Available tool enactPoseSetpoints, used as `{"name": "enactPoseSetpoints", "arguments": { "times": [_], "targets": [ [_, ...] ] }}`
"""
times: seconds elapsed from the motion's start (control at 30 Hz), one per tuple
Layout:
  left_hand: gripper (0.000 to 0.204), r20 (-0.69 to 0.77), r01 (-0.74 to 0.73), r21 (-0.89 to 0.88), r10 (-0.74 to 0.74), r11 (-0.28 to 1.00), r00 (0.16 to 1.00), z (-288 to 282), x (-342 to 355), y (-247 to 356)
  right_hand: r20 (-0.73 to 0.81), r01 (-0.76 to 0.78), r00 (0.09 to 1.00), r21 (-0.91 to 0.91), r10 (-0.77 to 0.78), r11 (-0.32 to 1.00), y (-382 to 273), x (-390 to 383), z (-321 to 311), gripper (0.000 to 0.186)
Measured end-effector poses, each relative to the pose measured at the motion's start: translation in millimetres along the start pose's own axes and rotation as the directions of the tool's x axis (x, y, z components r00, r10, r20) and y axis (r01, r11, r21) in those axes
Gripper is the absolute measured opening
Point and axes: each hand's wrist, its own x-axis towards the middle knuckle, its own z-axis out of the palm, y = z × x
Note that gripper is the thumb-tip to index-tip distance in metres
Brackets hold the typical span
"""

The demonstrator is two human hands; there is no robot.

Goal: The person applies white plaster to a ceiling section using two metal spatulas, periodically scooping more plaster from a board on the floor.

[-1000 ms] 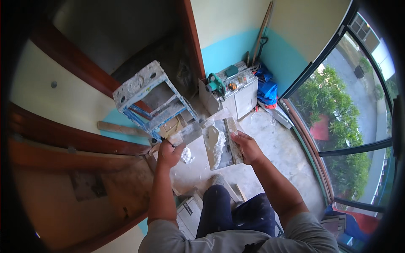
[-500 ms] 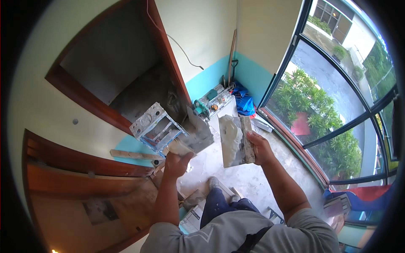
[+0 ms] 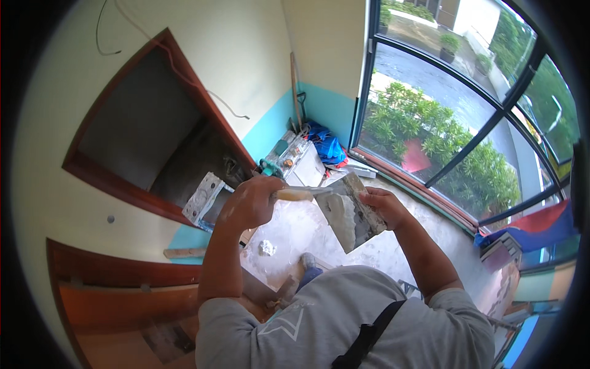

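Left hand (image 3: 249,206): closed around the pale handle of a trowel (image 3: 296,195), knuckles uppermost. Right hand (image 3: 384,208): gripping a flat plate (image 3: 364,230) by the rough strip (image 3: 367,205) along its right side. Both tools are raised in front of the chest, above the floor (image 3: 286,222).

White paste (image 3: 344,216) lies across the plate, with greyer bare metal beside the strip. The trowel's blade reaches the plate's upper edge; whether it actually touches the paste cannot be told from this angle.

Assessment of handling: the plate appears tilted, one corner pointing toward the body. In my judgement the right wrist should hold it nearer level — a soft load on a slope is liable to slide off. The blade works best laid at a shallow angle and drawn flat across the metal, with steady pressure and the strip used as the firm side to push against. Short strokes toward the middle should gather the paste and leave the rim clean.

Hazard noted: a white clump (image 3: 267,248) sits on the floor near the shoe (image 3: 308,261) — footing there deserves care.
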Motion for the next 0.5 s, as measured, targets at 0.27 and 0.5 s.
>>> {"name": "enactPoseSetpoints", "arguments": {
  "times": [0.27,0.5],
  "targets": [
    [0.036,0.019,-0.178,0.188,0.178,0.966,0.984,-11.0,46.1,70.4,-0.082,0.190,0.981,0.281,-0.174,0.941,-4.3,-24.9,-27.3,0.039],
    [0.020,-0.308,-0.024,-0.294,-0.071,0.955,0.949,61.9,46.8,78.4,-0.105,0.313,0.948,0.488,-0.301,0.815,-13.7,-40.9,-26.8,0.041]
  ]
}}
